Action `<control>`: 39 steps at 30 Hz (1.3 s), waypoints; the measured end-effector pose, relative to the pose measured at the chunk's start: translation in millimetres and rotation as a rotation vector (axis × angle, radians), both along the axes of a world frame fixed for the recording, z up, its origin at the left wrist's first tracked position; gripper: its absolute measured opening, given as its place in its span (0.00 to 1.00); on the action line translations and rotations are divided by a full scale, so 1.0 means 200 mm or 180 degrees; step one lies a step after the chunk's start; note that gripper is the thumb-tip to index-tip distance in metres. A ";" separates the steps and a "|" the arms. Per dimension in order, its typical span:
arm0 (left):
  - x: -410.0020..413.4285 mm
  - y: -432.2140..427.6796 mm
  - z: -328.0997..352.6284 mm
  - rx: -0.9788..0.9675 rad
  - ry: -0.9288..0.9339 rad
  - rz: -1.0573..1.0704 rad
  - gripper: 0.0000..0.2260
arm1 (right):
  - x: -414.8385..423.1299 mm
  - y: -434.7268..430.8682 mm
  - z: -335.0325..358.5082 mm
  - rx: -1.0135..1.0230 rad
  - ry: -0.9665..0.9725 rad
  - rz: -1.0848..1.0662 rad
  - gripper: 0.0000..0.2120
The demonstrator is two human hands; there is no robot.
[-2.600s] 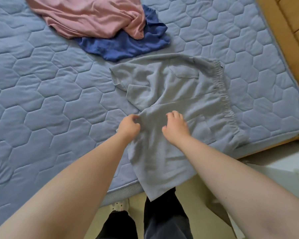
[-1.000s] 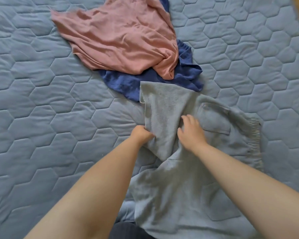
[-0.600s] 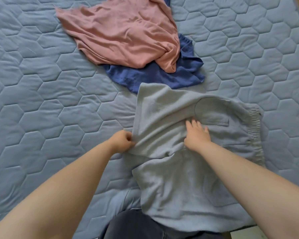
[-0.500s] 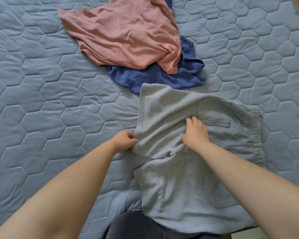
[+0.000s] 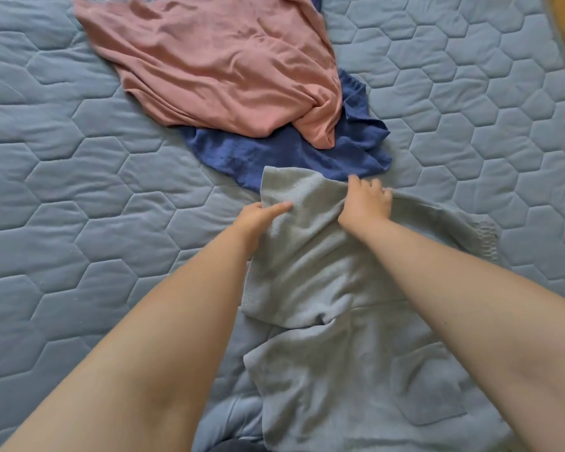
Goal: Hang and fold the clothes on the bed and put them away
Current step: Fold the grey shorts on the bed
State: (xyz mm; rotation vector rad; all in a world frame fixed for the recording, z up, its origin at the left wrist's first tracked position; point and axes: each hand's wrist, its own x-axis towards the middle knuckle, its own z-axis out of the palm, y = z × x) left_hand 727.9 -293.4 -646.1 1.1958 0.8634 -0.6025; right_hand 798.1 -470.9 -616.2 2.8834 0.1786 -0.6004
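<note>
Grey shorts: left hand presses the left edge, fingers straight; right hand fingers curled, gripping the far fold.

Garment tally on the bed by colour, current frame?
pink garment: 1
dark blue garment: 1
grey shorts: 1
Total: 3

grey shorts: partly folded, flat | pink top: crumpled, atop blue garment | just beyond shorts
</note>
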 end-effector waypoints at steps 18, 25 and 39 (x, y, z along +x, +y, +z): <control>0.05 -0.49 0.14 0.3920 -0.2425 -0.3739 0.30 | 0.08 -0.74 0.13 0.1082 -0.0820 -0.0952 0.25; 0.03 -0.94 0.07 0.3558 -0.1983 -0.4446 0.35 | 0.08 -1.05 0.11 0.1123 0.0202 -0.2978 0.32; -0.04 -1.08 -0.09 0.3948 -0.1872 -0.4221 0.32 | 0.18 -1.35 0.03 0.1631 -0.0714 -0.2576 0.12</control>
